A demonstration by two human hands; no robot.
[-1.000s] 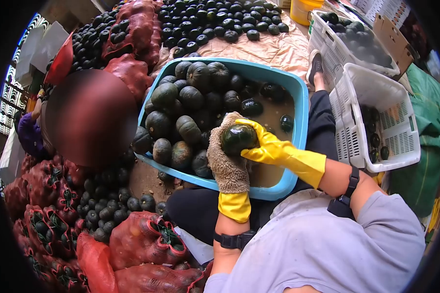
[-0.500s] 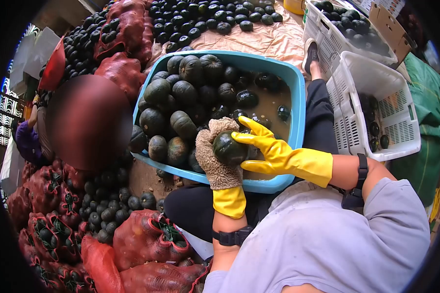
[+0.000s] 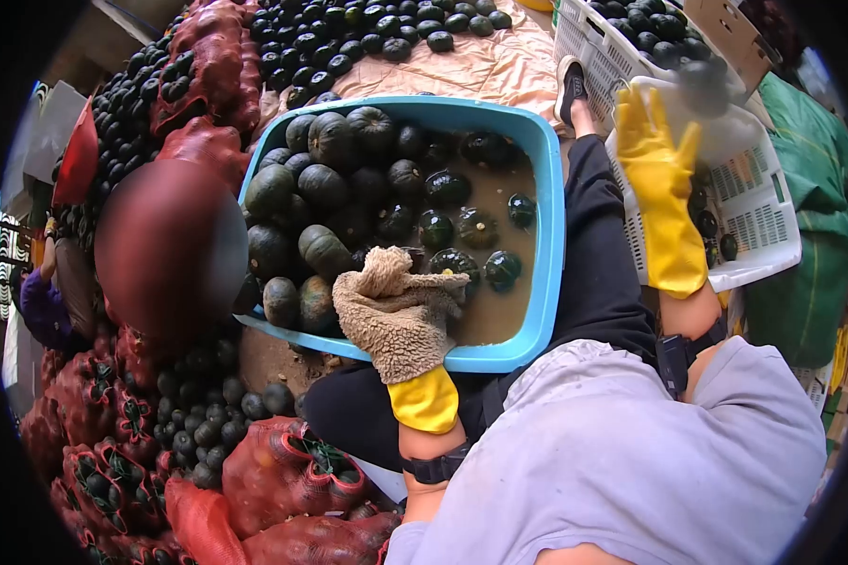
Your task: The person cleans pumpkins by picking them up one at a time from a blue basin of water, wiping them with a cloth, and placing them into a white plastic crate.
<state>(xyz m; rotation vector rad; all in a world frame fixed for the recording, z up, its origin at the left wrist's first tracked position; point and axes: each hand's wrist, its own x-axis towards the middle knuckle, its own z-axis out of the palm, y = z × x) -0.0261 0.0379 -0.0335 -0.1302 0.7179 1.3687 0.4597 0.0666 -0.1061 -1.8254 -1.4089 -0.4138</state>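
Note:
My right hand (image 3: 659, 160), in a yellow rubber glove, is raised over the near white crate (image 3: 758, 217), open with fingers spread. Just beyond its fingertips is a motion-blurred dark green pumpkin (image 3: 704, 88), apart from the hand. My left hand (image 3: 396, 311) wears a fuzzy brown mitt over a yellow glove; the covered thumb and fingers stand apart, with no pumpkin in them. It hovers over the near side of a blue tub (image 3: 548, 235). Dry-looking pumpkins (image 3: 325, 186) are heaped on the tub's left; wet, shiny ones (image 3: 478, 228) sit in brown water on the right.
Red mesh sacks (image 3: 283, 466) of pumpkins lie at left and front. Loose pumpkins (image 3: 349, 33) cover a sheet behind the tub. A second white crate (image 3: 584, 38) with pumpkins stands at back right, near a green sack (image 3: 800, 217). Another person in purple (image 3: 43, 306) is at far left.
My right hand has let go of the pumpkin and swung from the tub to the right, over the crate. My left hand no longer cups the pumpkin. The view has shifted slightly.

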